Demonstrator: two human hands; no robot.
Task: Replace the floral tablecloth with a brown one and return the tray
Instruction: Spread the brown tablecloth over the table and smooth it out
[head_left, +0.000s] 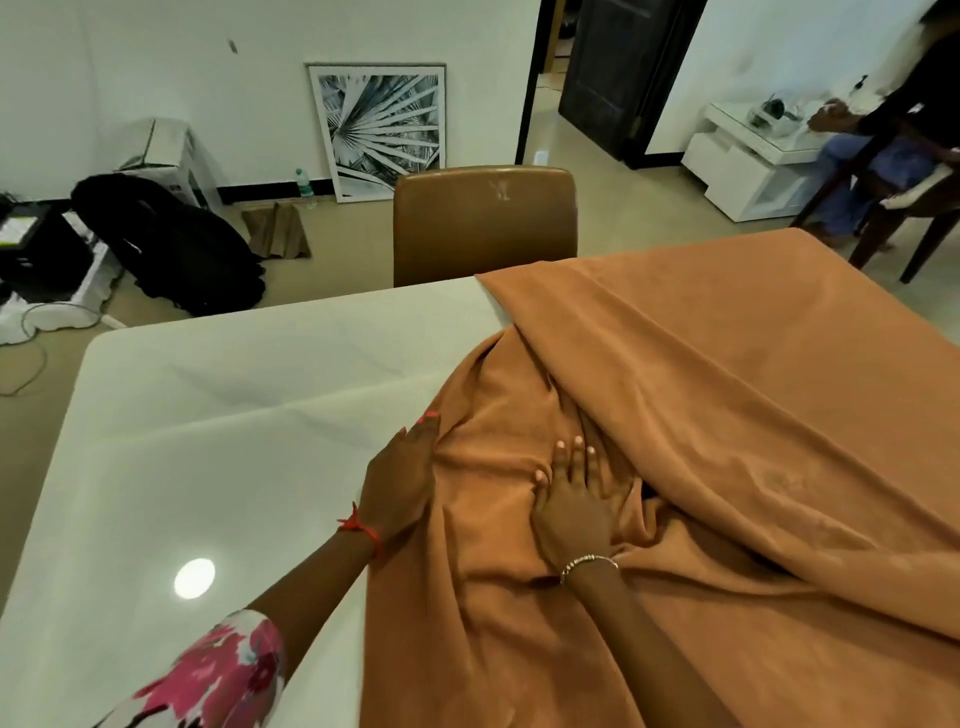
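Note:
A brown tablecloth (727, 395) covers the right half of the glossy white table (218, 426), bunched into folds near the middle. My left hand (397, 483) rests with straight fingers on the cloth's left edge. My right hand (574, 499) lies flat, fingers spread, pressing on the crumpled folds. No floral tablecloth or tray is in view.
A brown chair (483, 223) stands at the table's far side. On the floor at the left lie a black bag (171, 244), boxes and cables. A framed picture (382, 130) leans on the wall. A person (893, 150) sits on a chair at the far right.

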